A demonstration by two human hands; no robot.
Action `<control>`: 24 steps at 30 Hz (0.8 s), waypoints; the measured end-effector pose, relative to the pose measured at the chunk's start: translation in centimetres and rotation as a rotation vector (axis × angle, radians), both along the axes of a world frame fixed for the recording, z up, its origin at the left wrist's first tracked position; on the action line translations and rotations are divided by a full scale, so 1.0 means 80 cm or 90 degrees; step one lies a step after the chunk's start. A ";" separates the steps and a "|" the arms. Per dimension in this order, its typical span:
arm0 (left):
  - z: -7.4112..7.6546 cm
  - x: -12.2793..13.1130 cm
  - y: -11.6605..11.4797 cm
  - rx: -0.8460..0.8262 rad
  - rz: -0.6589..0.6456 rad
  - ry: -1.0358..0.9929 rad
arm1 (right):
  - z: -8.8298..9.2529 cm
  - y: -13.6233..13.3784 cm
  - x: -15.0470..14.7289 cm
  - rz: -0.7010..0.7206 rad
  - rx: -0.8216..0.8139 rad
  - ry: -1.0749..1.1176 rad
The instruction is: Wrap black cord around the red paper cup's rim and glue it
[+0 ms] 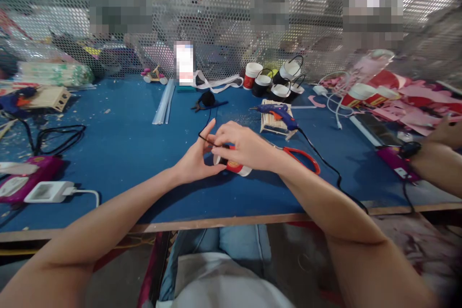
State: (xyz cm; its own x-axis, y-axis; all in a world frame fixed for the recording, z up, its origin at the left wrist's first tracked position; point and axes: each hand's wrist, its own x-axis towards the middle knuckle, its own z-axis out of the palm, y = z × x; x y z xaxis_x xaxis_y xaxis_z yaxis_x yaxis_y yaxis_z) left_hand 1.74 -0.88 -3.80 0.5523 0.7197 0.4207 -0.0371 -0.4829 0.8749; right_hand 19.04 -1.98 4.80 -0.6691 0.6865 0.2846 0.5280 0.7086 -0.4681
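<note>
A small red-and-black paper cup (pixel 234 165) with a white rim lies on its side near the table's front edge, partly hidden by my hands. My left hand (pixel 197 159) grips its left end, the thumb below and the index finger raised. Black cord (pixel 205 138) loops over that finger and runs to my right fingertips. My right hand (pixel 240 144) is closed over the cup's top, its fingertips pinching the cord. The cord leads back to a black ball of cord (pixel 208 98), beside dark-handled pliers (pixel 198 106).
A blue glue gun (pixel 279 114) rests on a wooden stick rack (pixel 274 126), near red-handled scissors (pixel 303 158). Several handled cups (pixel 263 85) stand behind. Clear glue sticks (pixel 164 103) lie left. Power strips (pixel 43 173) and cables flank the workspace. Another person's hand (pixel 438 154) is at right.
</note>
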 end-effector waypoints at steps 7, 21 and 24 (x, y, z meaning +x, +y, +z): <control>-0.001 -0.001 -0.001 -0.066 -0.003 -0.011 | -0.012 0.006 0.035 -0.165 -0.119 0.180; 0.000 -0.001 -0.008 0.016 -0.030 0.017 | -0.053 0.007 0.039 -0.221 -0.212 0.219; 0.000 -0.002 -0.009 0.058 -0.028 0.026 | -0.055 0.007 0.040 -0.204 -0.235 0.195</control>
